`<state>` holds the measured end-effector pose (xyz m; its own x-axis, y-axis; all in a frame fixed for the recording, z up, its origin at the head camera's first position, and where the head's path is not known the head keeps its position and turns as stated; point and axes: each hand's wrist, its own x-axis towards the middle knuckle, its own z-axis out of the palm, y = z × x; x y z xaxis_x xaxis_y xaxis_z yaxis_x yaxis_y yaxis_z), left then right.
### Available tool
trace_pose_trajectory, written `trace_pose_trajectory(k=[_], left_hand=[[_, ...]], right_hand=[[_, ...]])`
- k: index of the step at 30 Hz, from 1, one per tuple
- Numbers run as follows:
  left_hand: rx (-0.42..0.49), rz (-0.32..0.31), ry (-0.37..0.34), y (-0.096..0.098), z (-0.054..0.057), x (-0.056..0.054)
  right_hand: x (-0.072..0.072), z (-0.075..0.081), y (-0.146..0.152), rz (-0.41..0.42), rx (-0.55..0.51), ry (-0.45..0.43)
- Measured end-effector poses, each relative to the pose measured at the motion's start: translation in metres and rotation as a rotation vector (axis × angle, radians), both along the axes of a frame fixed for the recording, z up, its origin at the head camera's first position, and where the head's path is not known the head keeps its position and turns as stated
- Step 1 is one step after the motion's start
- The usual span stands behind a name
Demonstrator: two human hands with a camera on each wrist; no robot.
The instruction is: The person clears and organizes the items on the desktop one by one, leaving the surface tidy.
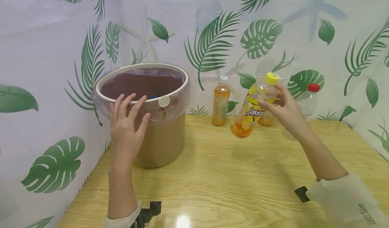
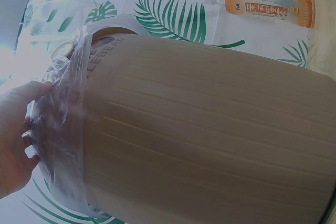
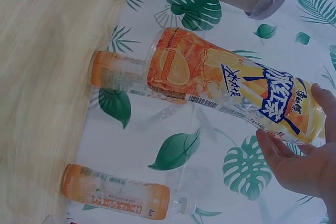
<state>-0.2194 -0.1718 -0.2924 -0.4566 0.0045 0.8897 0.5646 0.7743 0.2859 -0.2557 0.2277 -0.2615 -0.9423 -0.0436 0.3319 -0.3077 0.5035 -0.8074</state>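
My right hand [image 1: 287, 110] grips a clear plastic bottle [image 1: 247, 110] with a yellow cap and a yellow and orange label, near its upper part. The bottle leans, its cap toward the right and its base over the table. In the right wrist view the bottle's label [image 3: 231, 82] shows lemon slices. My left hand [image 1: 127, 123] rests with spread fingers at the near rim of a brown trash bin [image 1: 161, 140]. In the left wrist view its fingers [image 2: 32, 92] touch the clear bag [image 2: 65, 129] folded over that rim.
On the wooden table [image 1: 212, 174], an orange-labelled bottle [image 1: 221, 103] with a white cap stands at the back. Another orange bottle [image 1: 265, 118] is partly hidden behind the held one. A clear bottle with a red cap [image 1: 313, 87] stands right of it. Leaf-patterned sheeting [image 1: 212, 46] covers the wall.
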Motion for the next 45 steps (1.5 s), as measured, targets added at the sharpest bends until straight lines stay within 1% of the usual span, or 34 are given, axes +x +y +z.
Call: trace_pose_trajectory(k=[8,15,20,25,32,38,41,45], left_hand=[[-0.055,0.039,0.003,-0.002,-0.001,0.000],[-0.006,0.007,-0.003,-0.002,0.000,0.001],[-0.008,0.012,-0.005,-0.002,0.000,0.002],[-0.005,0.011,-0.006,-0.002,0.000,0.002],[-0.018,0.015,0.006,-0.002,-0.001,0.000],[-0.020,0.013,0.008,-0.001,0.000,0.000],[-0.029,0.016,0.011,-0.001,0.000,-0.001],[-0.022,0.008,0.008,-0.001,0.000,0.000]], right_hand=[[0.000,0.012,-0.012,-0.025,-0.025,0.015],[-0.001,0.024,-0.021,-0.013,-0.061,0.037],[0.000,0.033,-0.026,-0.003,-0.126,0.032],[0.000,0.040,-0.032,0.035,-0.219,0.046],[-0.001,0.047,-0.042,0.123,-0.445,0.107],[-0.004,0.052,-0.049,0.130,-0.548,0.142],[-0.006,0.053,-0.052,0.140,-0.623,0.164],[-0.009,0.055,-0.055,0.173,-0.733,0.188]])
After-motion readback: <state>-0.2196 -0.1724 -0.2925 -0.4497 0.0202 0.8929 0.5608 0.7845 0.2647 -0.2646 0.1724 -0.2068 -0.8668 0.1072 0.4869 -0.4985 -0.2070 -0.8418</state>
